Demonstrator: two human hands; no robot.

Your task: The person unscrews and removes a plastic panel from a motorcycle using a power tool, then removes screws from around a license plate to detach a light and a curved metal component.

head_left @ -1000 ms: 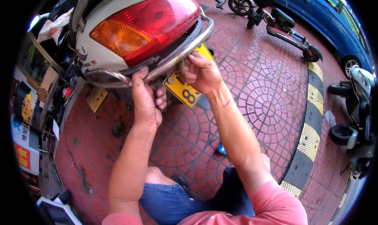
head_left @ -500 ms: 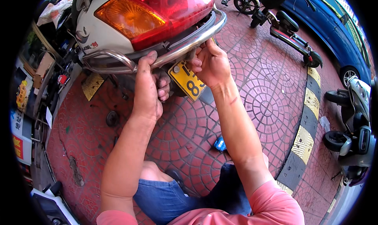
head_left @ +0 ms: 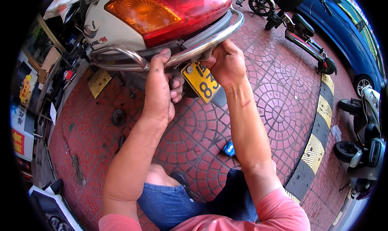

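The white rear of a scooter [head_left: 109,25], with a red and orange tail light [head_left: 182,16], fills the top of the view. A shiny metal guard bar [head_left: 208,45] curves below the light. My left hand [head_left: 159,89] is closed at the bar, thumb against it and dirty fingers curled underneath. Farther right, my right hand [head_left: 229,67] is closed under the bar's right part, its thumb up by the metal; the bar and hand hide most of its fingertips. Between both hands hangs a tilted yellow number plate [head_left: 198,83], partly covered by my right hand.
Below lies red patterned paving [head_left: 194,130] with a small blue object [head_left: 228,149]. A black and yellow speed bump [head_left: 313,152] runs along the right. Beyond it stand a kick scooter [head_left: 307,43], a blue car [head_left: 343,33] and a parked scooter [head_left: 365,150]. Clutter lines the left.
The whole view has shifted, so the scooter and ground appear slightly farther right. Both hands stay at the bar; my right hand's curled fingers show less than before.
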